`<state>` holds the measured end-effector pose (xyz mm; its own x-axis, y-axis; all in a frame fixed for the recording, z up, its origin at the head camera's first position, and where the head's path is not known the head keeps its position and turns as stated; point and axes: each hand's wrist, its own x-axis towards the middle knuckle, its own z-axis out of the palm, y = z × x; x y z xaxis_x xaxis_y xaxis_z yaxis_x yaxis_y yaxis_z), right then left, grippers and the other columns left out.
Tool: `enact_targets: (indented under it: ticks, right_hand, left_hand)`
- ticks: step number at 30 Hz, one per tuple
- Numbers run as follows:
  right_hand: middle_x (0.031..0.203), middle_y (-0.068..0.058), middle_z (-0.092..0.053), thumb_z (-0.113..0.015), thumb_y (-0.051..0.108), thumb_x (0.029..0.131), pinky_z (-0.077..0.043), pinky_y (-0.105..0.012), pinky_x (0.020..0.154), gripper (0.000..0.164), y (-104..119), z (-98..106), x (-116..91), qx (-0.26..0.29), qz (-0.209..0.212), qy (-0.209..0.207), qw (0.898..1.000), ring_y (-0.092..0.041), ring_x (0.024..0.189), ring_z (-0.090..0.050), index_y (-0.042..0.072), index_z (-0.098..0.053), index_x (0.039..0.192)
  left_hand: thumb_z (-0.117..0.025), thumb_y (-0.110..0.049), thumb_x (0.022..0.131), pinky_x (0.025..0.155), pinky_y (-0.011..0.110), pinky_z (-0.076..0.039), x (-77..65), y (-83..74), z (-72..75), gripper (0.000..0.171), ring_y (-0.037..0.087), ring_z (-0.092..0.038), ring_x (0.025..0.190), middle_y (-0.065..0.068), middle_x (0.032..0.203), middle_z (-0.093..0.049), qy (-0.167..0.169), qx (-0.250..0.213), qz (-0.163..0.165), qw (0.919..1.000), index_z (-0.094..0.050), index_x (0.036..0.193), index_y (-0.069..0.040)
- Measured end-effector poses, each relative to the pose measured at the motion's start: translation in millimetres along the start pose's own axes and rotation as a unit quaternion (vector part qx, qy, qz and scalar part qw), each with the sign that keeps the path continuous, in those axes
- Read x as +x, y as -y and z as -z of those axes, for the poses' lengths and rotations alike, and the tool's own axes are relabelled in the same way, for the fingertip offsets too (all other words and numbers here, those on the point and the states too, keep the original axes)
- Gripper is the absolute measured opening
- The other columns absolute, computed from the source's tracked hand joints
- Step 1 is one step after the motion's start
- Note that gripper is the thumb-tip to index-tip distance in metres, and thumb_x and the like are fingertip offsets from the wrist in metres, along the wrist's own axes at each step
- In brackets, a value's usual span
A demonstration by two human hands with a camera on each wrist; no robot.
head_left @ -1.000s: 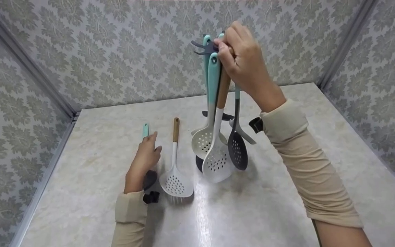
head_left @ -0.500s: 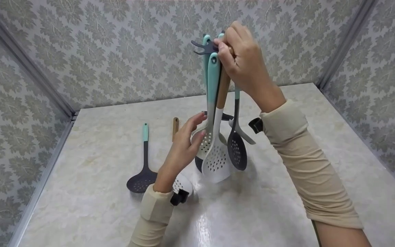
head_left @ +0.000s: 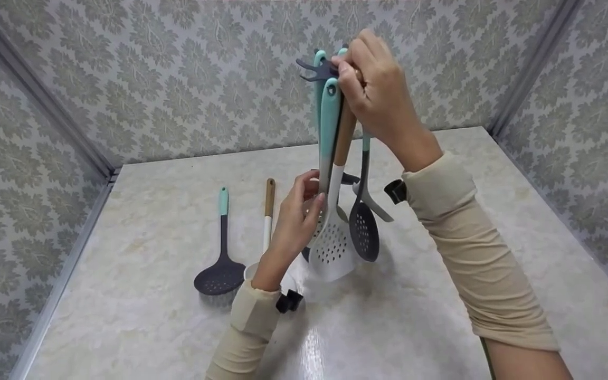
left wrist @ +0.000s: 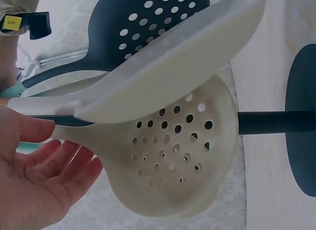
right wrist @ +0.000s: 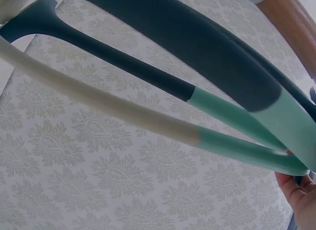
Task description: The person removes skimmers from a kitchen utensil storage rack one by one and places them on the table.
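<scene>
My right hand (head_left: 380,79) grips the top of a dark utensil rack (head_left: 317,70) with forked hooks; its fingers partly hide what they hold. Utensils hang below it: a beige skimmer (left wrist: 168,156) with a mint handle, a white slotted turner (head_left: 330,250) with a wooden handle, and a dark slotted spoon (head_left: 366,232). My left hand (head_left: 296,221) is at the neck of the beige skimmer. In the left wrist view its thumb lies near the neck, with the fingers loosely bent below and a gap between them.
A dark skimmer (head_left: 219,277) with a mint handle lies on the left of the table (head_left: 140,237). Beside it is a wooden-handled white utensil (head_left: 268,206), mostly behind my left arm. The rack's pole (left wrist: 266,123) meets a round dark base (left wrist: 302,121). Patterned walls (head_left: 230,95) stand behind.
My left hand has moved right, from over the dark skimmer on the table to the hanging beige skimmer's neck. The right hand has stayed at the rack's top.
</scene>
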<state>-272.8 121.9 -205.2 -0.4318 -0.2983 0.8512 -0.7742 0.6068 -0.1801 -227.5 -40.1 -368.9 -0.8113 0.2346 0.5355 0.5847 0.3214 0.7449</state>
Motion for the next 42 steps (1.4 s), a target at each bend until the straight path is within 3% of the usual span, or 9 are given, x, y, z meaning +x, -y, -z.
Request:
enact_targets:
  ticks: [7, 11, 23, 31, 37, 42]
  right_hand:
    - [0.084, -0.017, -0.043, -0.038, 0.019, 0.092, -0.033, -0.027, 0.068, 0.028, 0.1, 1.1, 0.2, 0.000, 0.001, 0.001, 1.000, -0.023, 0.079, -0.039, -0.004, -0.052, 0.087]
    - [0.083, -0.016, -0.042, -0.038, 0.018, 0.093, -0.031, -0.027, 0.068, 0.027, 0.0, 1.0, 0.5, 0.001, 0.006, 0.002, 1.000, -0.022, 0.077, -0.037, -0.005, -0.051, 0.085]
    - [0.083, -0.016, -0.042, -0.038, 0.018, 0.093, -0.032, -0.027, 0.067, 0.028, 0.0, 0.8, 1.6, -0.001, 0.005, 0.001, 1.000, -0.023, 0.078, -0.038, -0.005, -0.052, 0.085]
    - [0.084, -0.017, -0.043, -0.037, 0.017, 0.093, -0.032, -0.028, 0.068, 0.027, 0.6, 2.2, 0.8, -0.005, 0.007, 0.009, 1.000, -0.023, 0.079, -0.038, -0.005, -0.051, 0.085]
    - [0.084, -0.018, -0.042, -0.035, 0.017, 0.094, -0.032, -0.027, 0.068, 0.028, 1.5, 3.0, 1.5, -0.008, 0.006, 0.021, 1.000, -0.025, 0.079, -0.037, -0.005, -0.050, 0.085]
    - [0.085, -0.019, -0.043, -0.035, 0.018, 0.093, -0.032, -0.028, 0.068, 0.029, 0.3, 4.4, 1.5, -0.017, 0.011, 0.027, 0.999, -0.025, 0.079, -0.037, -0.005, -0.051, 0.087]
  left_hand:
    - [-0.054, -0.010, 0.093, 0.084, 0.030, -0.051, -1.5, 0.0, 0.4, 0.019, 0.019, -0.061, 0.092, 0.012, 0.096, -0.061, -0.065, 0.014, -0.007, 0.9978, -0.049, 0.109, -0.001]
    - [-0.055, -0.008, 0.092, 0.080, 0.030, -0.053, -3.8, 0.6, 1.9, 0.013, 0.018, -0.061, 0.086, 0.011, 0.090, -0.061, -0.083, 0.017, -0.009, 0.9963, -0.052, 0.102, -0.001]
    - [-0.055, -0.005, 0.091, 0.074, 0.029, -0.051, -9.0, 0.4, 7.6, 0.011, 0.017, -0.057, 0.081, 0.011, 0.087, -0.058, -0.115, 0.020, -0.023, 0.9929, -0.053, 0.100, 0.000]
    - [-0.051, -0.005, 0.093, 0.068, 0.026, -0.045, -20.0, -2.4, 15.0, 0.009, 0.016, -0.052, 0.077, 0.010, 0.085, -0.053, -0.146, 0.038, -0.054, 0.9871, -0.051, 0.101, 0.000]
    - [-0.050, -0.005, 0.093, 0.072, 0.031, -0.046, -31.0, -11.6, 26.0, 0.011, 0.018, -0.049, 0.081, 0.011, 0.087, -0.054, -0.177, 0.085, -0.064, 0.9784, -0.053, 0.103, 0.000]
    - [-0.050, -0.007, 0.094, 0.072, 0.027, -0.046, -39.0, -22.0, 34.4, 0.013, 0.015, -0.050, 0.081, 0.009, 0.086, -0.054, -0.170, 0.079, -0.053, 0.9809, -0.054, 0.104, 0.000]
